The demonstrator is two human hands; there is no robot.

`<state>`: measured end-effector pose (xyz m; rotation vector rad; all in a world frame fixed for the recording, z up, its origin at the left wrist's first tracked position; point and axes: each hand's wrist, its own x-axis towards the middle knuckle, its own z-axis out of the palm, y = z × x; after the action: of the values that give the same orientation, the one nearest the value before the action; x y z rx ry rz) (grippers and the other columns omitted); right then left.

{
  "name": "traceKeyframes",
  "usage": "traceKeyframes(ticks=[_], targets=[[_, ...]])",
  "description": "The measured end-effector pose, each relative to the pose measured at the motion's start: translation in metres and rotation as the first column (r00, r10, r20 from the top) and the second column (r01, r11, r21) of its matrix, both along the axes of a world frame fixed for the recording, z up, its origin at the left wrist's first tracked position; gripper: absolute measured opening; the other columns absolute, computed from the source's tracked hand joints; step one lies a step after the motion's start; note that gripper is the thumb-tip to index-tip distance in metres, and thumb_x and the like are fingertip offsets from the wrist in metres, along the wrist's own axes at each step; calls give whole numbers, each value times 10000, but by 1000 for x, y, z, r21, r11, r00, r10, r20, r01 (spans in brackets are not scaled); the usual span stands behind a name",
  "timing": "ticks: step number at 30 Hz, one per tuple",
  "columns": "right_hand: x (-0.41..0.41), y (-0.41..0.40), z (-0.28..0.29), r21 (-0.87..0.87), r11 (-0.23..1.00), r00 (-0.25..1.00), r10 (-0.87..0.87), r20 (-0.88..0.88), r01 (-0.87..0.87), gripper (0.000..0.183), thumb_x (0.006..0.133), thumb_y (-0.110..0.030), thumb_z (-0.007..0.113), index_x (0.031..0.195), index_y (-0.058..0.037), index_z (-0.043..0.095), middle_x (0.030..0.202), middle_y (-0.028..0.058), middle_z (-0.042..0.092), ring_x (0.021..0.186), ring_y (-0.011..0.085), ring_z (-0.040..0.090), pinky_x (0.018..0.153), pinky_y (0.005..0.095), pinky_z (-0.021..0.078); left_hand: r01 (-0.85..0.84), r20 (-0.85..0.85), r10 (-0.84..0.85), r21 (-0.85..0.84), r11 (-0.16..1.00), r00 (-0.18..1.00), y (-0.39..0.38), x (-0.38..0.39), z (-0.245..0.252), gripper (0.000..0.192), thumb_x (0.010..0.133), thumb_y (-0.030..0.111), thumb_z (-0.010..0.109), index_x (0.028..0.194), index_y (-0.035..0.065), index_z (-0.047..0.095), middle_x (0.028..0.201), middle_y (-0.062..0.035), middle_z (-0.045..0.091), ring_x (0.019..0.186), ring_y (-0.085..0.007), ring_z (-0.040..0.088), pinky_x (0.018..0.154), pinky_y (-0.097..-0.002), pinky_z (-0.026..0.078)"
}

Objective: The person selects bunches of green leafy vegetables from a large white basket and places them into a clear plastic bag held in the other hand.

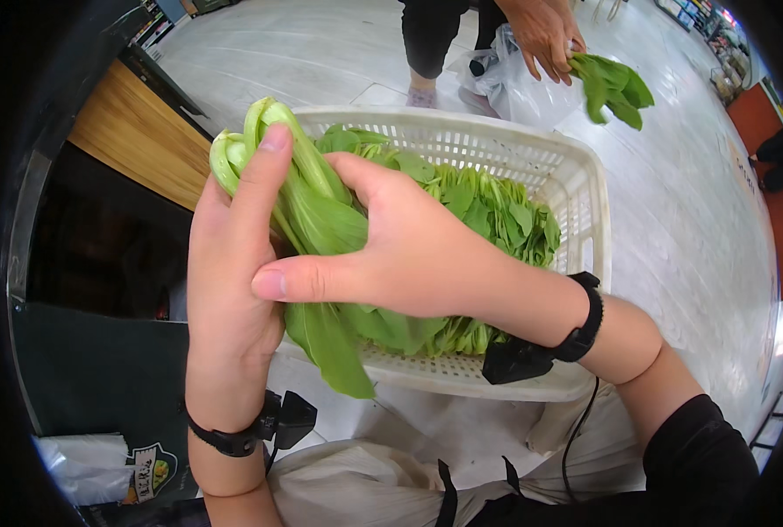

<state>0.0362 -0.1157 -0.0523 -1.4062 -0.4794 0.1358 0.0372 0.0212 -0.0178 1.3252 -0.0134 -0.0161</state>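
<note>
A bunch of bok choy [319, 217] is held between my two hands, its pale stem ends up at the far left and its leaves hanging down towards me. My left hand [233, 263] wraps its left side, the thumb lying along the stems. From the right, my right hand [398, 244] grips the same bunch; its thumb crosses over to my left hand and its other fingers are hidden behind the leaves. Below and beyond my hands stands a white slatted plastic basket [589, 191], holding many leafy greens [497, 211] packed with stems upward.
Across the basket, another person's hand [543, 39] holds green leaves [612, 89] beside a clear plastic bag [507, 79]. A dark cabinet with a wooden panel [141, 132] stands at left, plastic bags [82, 464] near its lower end. A cable [586, 428] hangs from my right wristband.
</note>
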Motion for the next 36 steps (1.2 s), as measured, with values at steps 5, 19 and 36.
traceKeyframes(ticks=[5,19,36], targets=[[3,-12,1,-63,973,897,177,-405,-221,600,766,-226,779,1229,57,522,1015,85,652,909,133,617,829,279,492,122,24,-121,-39,992,992,27,12,0,388,1001,340,449,1181,11,551,1101,-97,621,1035,-180,599,954,-334,447],[-10,-77,5,11,999,943,45,-329,-43,385,830,-165,639,1153,18,534,1048,131,659,897,171,640,787,297,529,223,30,-231,168,960,972,44,-14,31,502,1018,278,347,1353,-94,374,651,12,541,373,-17,394,382,-144,424],[2,36,-40,-916,383,980,190,-49,-120,317,724,-156,706,1001,-7,668,1007,169,689,911,290,686,707,368,555,311,-125,-285,359,880,950,9,-48,36,668,915,250,438,1402,-143,205,584,-210,594,261,-35,322,253,-162,236]])
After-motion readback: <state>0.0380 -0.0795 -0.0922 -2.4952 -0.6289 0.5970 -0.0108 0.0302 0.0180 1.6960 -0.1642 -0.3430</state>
